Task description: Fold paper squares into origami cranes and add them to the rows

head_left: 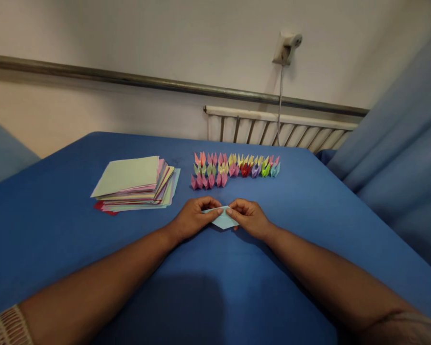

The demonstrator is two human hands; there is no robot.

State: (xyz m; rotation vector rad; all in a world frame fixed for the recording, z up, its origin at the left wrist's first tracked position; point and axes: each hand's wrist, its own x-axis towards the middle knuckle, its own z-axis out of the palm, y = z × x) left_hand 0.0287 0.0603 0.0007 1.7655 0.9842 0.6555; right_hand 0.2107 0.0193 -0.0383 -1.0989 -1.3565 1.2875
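A pale blue folded piece of paper [224, 221] is held between both hands, just above the blue table near its middle. My left hand [196, 215] pinches its left side, thumb on top and fingers behind. From the right, my right hand [249, 218] grips the other side the same way, with its thumb pressed near the upper middle. The two thumbs almost meet. Fingers partly hide the paper's sides. Just beyond the hands stand rows of small folded paper cranes [234, 170] in pink, yellow, red, purple, green and blue.
A stack of coloured paper sheets [129, 175] lies left of the cranes, its edges uneven. The blue table [75, 239] reaches toward a wall with a metal rail [165, 85], a radiator [266, 125] and a plugged-in socket [286, 48]. A blue curtain [402, 153] hangs at the right.
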